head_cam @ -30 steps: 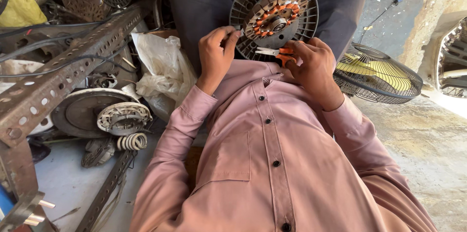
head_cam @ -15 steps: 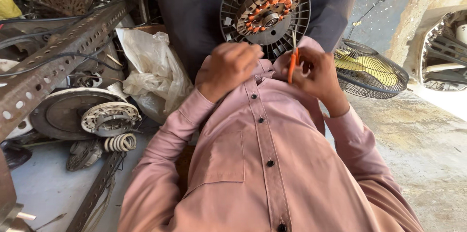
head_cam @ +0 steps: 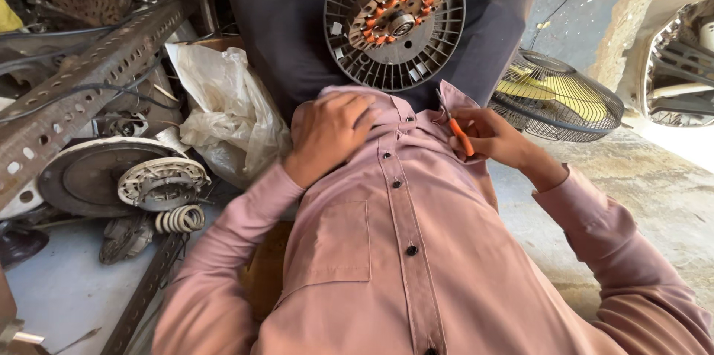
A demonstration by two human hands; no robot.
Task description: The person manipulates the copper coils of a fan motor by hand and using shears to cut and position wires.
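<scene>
A round grey fan motor housing (head_cam: 394, 21) with copper windings at its centre rests on my lap, between my dark trouser legs. My left hand (head_cam: 327, 132) lies against my pink shirt just below the housing, fingers curled, holding nothing that I can see. My right hand (head_cam: 494, 139) is closed around an orange-handled tool (head_cam: 460, 134), a small screwdriver or cutter, its metal tip pointing up towards the housing's lower rim. Both hands sit a little short of the housing.
A crumpled white plastic bag (head_cam: 227, 113) lies at my left. Beyond it are a perforated metal angle bar (head_cam: 82, 91), a round motor plate (head_cam: 111, 173), a stator ring (head_cam: 163, 180) and a coil spring (head_cam: 182, 219). A fan guard with yellow blades (head_cam: 558, 98) stands at the right on concrete.
Both hands have drawn back from the housing's lower rim towards my chest. The orange tool came down with the right hand. The view has shifted slightly.
</scene>
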